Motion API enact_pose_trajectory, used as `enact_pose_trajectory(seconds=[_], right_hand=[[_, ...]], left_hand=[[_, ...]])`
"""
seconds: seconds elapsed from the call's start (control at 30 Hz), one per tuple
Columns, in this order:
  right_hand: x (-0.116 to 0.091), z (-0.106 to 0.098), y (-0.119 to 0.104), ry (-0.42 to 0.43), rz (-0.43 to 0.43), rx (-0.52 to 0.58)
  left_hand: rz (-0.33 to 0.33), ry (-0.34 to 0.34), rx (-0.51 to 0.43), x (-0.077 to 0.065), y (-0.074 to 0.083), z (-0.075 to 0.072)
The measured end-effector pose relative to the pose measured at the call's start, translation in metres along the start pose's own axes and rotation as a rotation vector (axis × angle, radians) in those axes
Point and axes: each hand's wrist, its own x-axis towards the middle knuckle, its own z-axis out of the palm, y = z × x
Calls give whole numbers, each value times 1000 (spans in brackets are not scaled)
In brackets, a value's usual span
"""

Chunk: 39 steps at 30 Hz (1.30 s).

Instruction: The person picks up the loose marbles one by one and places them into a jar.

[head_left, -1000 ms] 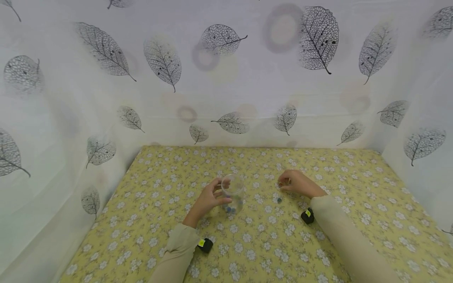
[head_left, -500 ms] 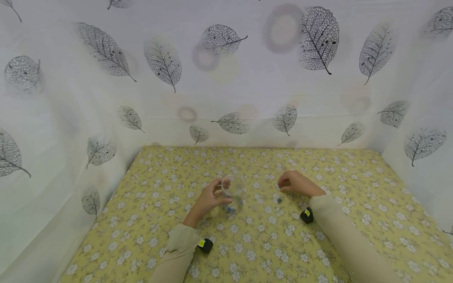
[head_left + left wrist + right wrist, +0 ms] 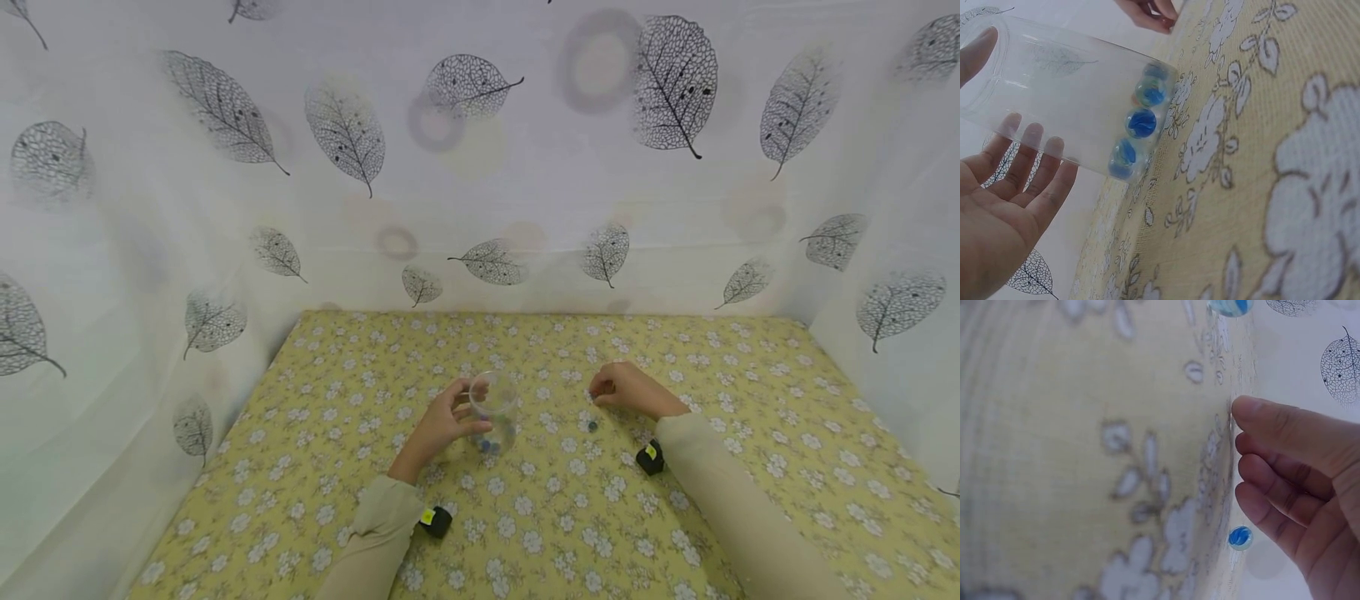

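Note:
In the head view my left hand [image 3: 450, 421] holds a clear cup [image 3: 497, 417] upright on the cloth. Its thumb and fingers lie on opposite sides of the cup. Several blue-swirled glass marbles [image 3: 1141, 123] sit at the cup's bottom in the left wrist view. My right hand [image 3: 630, 390] is to the right, curled, its thumb [image 3: 1272, 422] and fingertips down at the cloth. I cannot tell whether it pinches anything. A loose marble [image 3: 1241, 537] lies just past its fingers, and another marble [image 3: 592, 426] is on the cloth on the thumb's side.
A yellow flowered cloth [image 3: 540, 517] covers the table. White leaf-printed curtains [image 3: 540, 192] stand at the back and both sides. Black wrist cameras [image 3: 436, 522] are strapped to both forearms.
Over the last second the right hand's fingertips draw slightly closer together and lower at the same spot. The left hand and cup stay put.

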Motion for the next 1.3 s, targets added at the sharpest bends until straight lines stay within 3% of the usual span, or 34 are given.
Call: enact_pose_trajectory(seconds=[0.2, 0.4, 0.6, 1.13, 1.3], right_hand=[[-1, -3, -5, 37, -5, -8], [-3, -13, -19, 86, -67, -76], [-6, -24, -42, 126, -118, -161], [-9, -40, -111, 189, -232, -193], [-6, -39, -128, 204, -311, -185]], left_hand=[[2, -3, -2, 0, -1, 0], [12, -6, -14, 0, -4, -1], [16, -2, -15, 1, -6, -1], [4, 1, -22, 2, -6, -1], [0, -7, -26, 0, -3, 0]])
